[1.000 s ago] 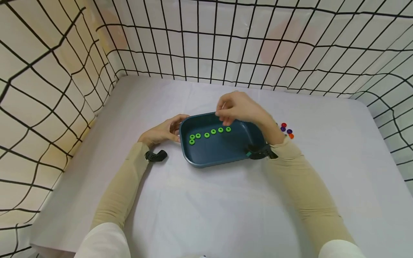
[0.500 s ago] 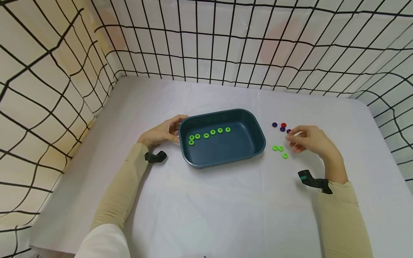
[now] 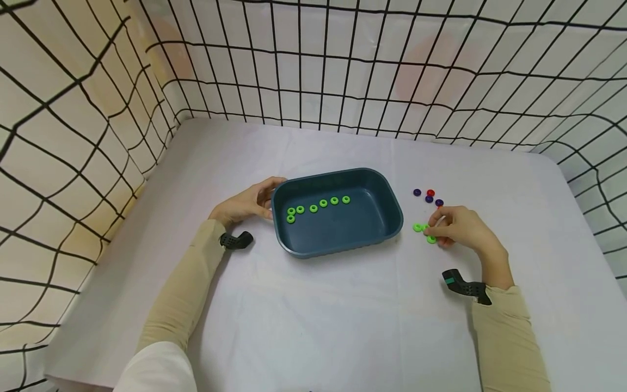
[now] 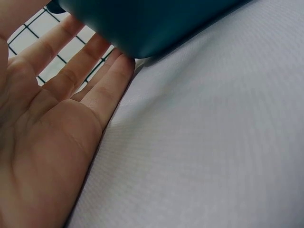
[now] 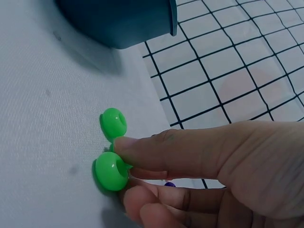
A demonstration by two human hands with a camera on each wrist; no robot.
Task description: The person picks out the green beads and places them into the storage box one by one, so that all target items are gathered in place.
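A dark teal tray [image 3: 338, 173] sits mid-table with a row of several green rings [image 3: 323, 203] on its floor. My left hand [image 3: 245, 204] rests against the tray's left wall; in the left wrist view its straight fingers [image 4: 95, 71] touch the tray [image 4: 152, 23]. My right hand [image 3: 438, 231] is on the table right of the tray, over loose green rings [image 3: 417, 227]. In the right wrist view my right hand [image 5: 142, 159] pinches one green ring [image 5: 110, 171] with its fingertips. A second green ring [image 5: 114, 122] lies just beyond it.
A few purple and red rings [image 3: 430, 193] lie behind my right hand. A black wire grid [image 3: 313, 65] with pale backing fences the white table [image 3: 313, 316] on the left, back and right. The tray's corner [image 5: 123, 19] stands close to the loose rings.
My right hand has left the far rim of the tray, swung right and come down onto the loose green rings. My left hand and the tray have stayed put.
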